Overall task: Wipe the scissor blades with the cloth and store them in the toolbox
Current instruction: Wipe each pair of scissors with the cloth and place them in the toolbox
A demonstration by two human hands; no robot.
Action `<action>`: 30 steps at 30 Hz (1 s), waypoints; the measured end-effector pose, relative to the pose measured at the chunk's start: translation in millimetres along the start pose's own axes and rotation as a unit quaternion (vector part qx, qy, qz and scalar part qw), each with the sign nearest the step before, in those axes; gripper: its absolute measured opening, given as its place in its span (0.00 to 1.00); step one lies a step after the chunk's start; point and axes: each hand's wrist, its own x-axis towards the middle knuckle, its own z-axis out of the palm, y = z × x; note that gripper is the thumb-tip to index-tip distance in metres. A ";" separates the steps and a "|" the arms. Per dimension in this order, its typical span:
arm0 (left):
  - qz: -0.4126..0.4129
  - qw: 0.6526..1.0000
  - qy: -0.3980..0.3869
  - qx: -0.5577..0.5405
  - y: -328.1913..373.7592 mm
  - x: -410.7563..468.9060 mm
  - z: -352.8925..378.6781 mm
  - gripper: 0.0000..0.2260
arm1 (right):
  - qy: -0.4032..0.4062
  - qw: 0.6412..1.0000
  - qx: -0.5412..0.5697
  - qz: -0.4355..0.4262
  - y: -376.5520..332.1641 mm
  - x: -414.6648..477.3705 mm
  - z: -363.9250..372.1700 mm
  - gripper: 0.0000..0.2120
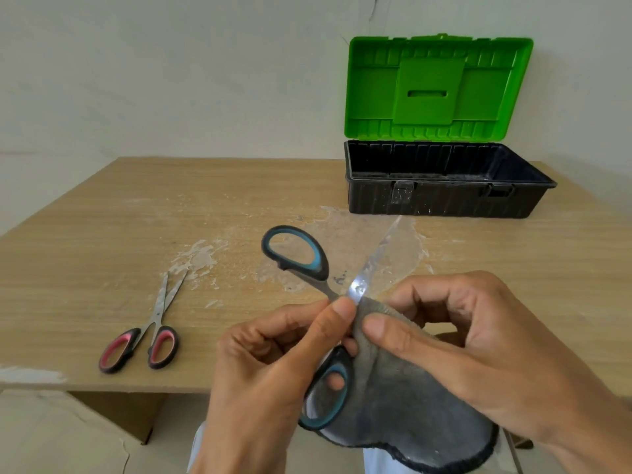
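Grey cloth (410,405) is what I see bunched in my right hand (461,336), pinched between thumb and curled fingers and folded round the base of one blade (367,271), with the rest of it hanging below the palm. My left hand (273,364) grips the blue-handled scissors (319,268) near the pivot, thumb pressed on top, and one finger shows through the lower handle loop just beneath that hand. The scissors are spread wide open and held in the air over the near edge of the bench (102,234). The bare blade points up and away from my right hand, and the other handle loop sticks out above my left hand. Beyond my right hand, at the far side of the bench, stands the black toolbox (444,196), its green lid (437,87) upright and open against the wall (171,80). I can make out nothing inside it from here. Well to the left of my left hand a second pair of scissors (147,333), with red and black handles, lies flat on the wood, slightly parted, tips pointing away from me. White dusty smears (201,254) mark the wood between that pair and my hands.
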 end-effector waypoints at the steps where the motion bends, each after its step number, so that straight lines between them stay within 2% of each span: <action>1: -0.003 1.000 0.008 -0.002 0.7 -0.2 -0.8 0.10 | -0.006 1.000 0.000 -0.002 -0.2 0.0 -0.8 0.22; 6: -0.042 0.998 0.025 -0.026 3.6 -2.9 -3.0 0.12 | -0.065 0.997 0.040 0.009 -0.5 -0.1 -11.8 0.09; 9: -0.057 0.997 0.038 -0.039 4.6 -3.0 -4.1 0.12 | -0.063 0.996 0.058 0.023 -1.7 -1.4 -14.2 0.07; 17: -0.010 0.999 0.034 0.005 6.8 -6.6 3.1 0.10 | -0.003 1.000 0.020 -0.014 -6.1 1.0 -2.4 0.18; 21: -0.027 0.998 0.061 -0.023 9.6 -4.5 -3.6 0.09 | -0.023 0.999 0.021 -0.014 -5.2 2.4 -5.9 0.14; 24: -0.047 0.996 0.068 -0.041 14.8 -0.5 -11.7 0.09 | -0.043 0.997 0.063 -0.002 -0.3 -2.0 -15.0 0.11; 30: -0.054 0.994 0.082 -0.055 21.4 3.3 -20.4 0.07 | -0.009 0.980 0.198 0.027 9.9 -16.7 -29.0 0.17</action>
